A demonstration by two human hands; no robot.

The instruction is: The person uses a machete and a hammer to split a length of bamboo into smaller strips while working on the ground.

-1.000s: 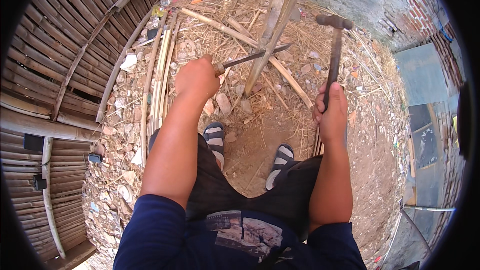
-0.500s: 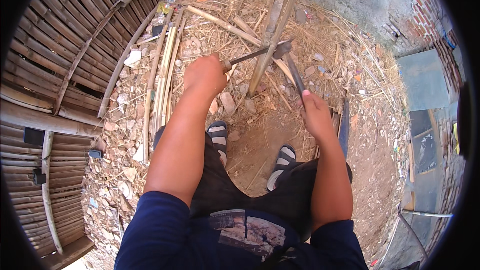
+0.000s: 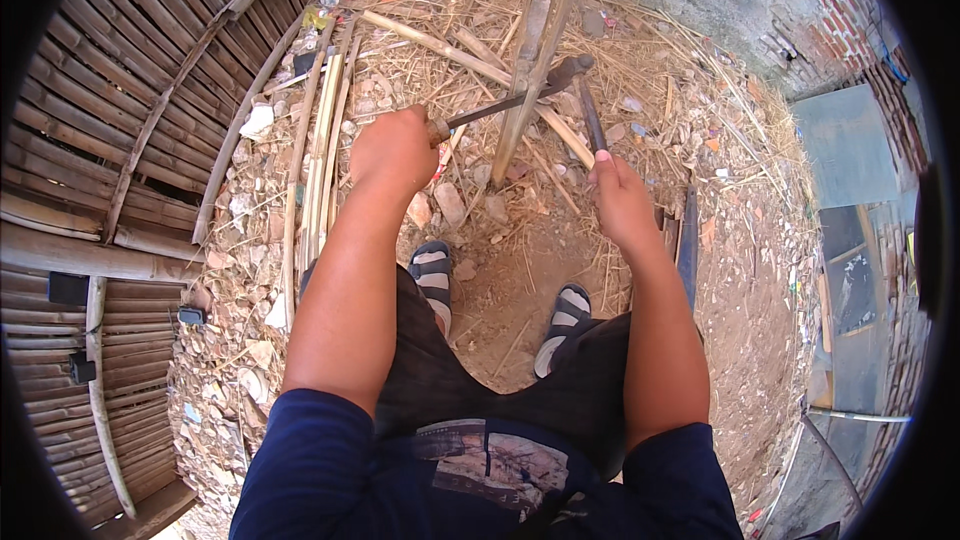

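Note:
My left hand is closed around the wooden handle of a long-bladed knife. Its dark blade runs across a tall, split bamboo pole standing in front of me, and passes into the gap between the pole's two strips. In my right hand is a hammer, gripped by its handle with the head up at the far end of the blade. Whether the hammer head touches the blade, I cannot tell. The pole's lower end meets the rubble ground between and beyond my sandalled feet.
Long bamboo strips lie to the left, and another bamboo piece lies slantwise behind the pole. A slatted bamboo wall closes the left side. Stones, straw and litter cover the ground. At right, panels lean near a brick wall.
The hammer head has risen slightly above the blade's far end. Both hands and the knife appear a little farther left, along with a small shift of the whole view.

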